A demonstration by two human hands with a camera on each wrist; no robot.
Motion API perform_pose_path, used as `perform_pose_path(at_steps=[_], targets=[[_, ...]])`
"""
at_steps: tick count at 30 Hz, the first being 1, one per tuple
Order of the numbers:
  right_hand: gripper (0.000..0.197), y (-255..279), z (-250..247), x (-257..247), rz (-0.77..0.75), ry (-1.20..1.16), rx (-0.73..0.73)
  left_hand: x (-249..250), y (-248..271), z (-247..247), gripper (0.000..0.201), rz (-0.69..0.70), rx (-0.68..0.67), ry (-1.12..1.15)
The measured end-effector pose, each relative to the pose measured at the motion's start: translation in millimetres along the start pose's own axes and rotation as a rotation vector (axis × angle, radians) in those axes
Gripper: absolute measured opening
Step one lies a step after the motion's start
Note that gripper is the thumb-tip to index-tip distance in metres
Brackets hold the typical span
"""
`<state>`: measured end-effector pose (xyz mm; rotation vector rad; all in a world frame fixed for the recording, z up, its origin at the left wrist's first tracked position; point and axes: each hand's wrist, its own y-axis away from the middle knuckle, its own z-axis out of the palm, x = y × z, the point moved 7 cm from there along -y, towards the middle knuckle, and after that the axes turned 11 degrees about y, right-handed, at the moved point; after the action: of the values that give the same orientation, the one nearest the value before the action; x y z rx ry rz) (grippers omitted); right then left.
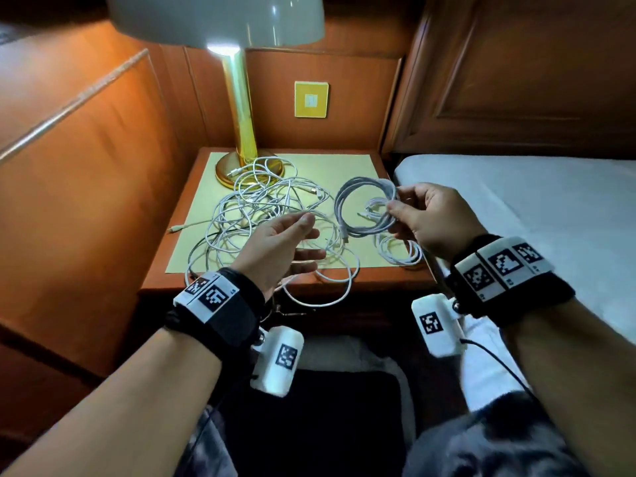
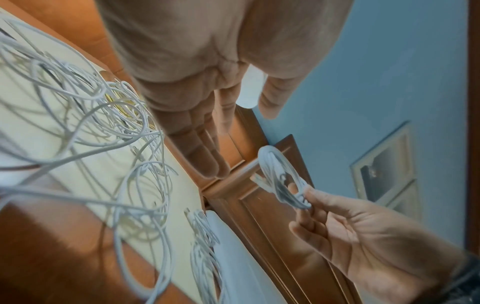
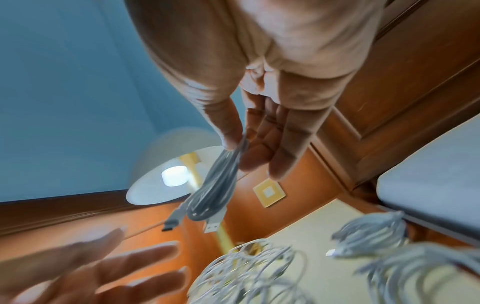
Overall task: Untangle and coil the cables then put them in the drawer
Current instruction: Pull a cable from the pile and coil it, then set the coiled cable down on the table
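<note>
Head view: coiled cable (image 1: 365, 210) in right hand (image 1: 430, 215)

Head view: dim room, one warm light source, the lamp (image 1: 220, 25) at top centre; bulb spot under the shade blown out to white. Wood panelling glows orange near it and falls to near black at the bottom edge. Tangled cables (image 1: 261, 208) throw soft shadows towards the viewer on the pale mat (image 1: 344, 166). Straight edges bow at the margins: wide-angle distortion.

Left wrist view: brighter, cooler cast; wall reads blue. The left hand (image 2: 207, 61) is close and soft; cables at the lower left are smeared.

Right wrist view: heavy motion blur on the left hand (image 3: 91, 267) and the lower cables; bulb glare in the shade.
</note>
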<state>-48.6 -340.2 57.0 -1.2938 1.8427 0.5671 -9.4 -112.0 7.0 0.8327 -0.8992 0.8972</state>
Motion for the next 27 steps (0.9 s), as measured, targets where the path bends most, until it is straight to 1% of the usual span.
perform_pose_path(at_steps=[2,4,6,11,15,17,20,23,25,27], targets=[[0.002,-40.6,-11.8,8.1,0.018,0.030,0.014,5.7,-27.6,-0.8,0.036,0.008,0.003,-0.046],[0.009,-81.1,-18.6,23.7,0.070,0.049,0.027,5.8,-52.8,-4.5,0.039,0.009,0.020,-0.097],[0.010,-114.7,-18.0,40.8,0.127,0.049,0.006,3.2,-72.5,-9.0,0.039,0.016,0.038,-0.152],[0.017,-180.0,4.1,85.9,0.245,0.057,-0.084,2.2,-101.8,-9.9,0.029,0.053,0.025,-0.214],[0.019,-213.7,20.7,106.2,0.280,0.103,-0.102,4.9,-114.8,-6.5,0.021,0.084,0.014,-0.241],[0.018,-230.4,25.9,112.0,0.255,0.173,-0.105,5.6,-119.9,-3.0,0.019,0.095,0.007,-0.270],[0.025,-255.5,34.7,118.9,0.201,0.320,-0.140,8.0,-121.9,4.9,0.018,0.121,-0.004,-0.300],[0.026,-270.0,45.6,122.2,0.245,0.306,-0.180,10.7,-120.2,13.9,0.019,0.159,-0.023,-0.339],[0.027,-276.4,50.1,130.9,0.289,0.352,-0.224,9.9,-118.6,16.8,0.021,0.166,-0.031,-0.363],[0.027,-278.3,47.5,132.5,0.295,0.376,-0.222,8.9,-116.8,18.0,0.022,0.175,-0.040,-0.405]])
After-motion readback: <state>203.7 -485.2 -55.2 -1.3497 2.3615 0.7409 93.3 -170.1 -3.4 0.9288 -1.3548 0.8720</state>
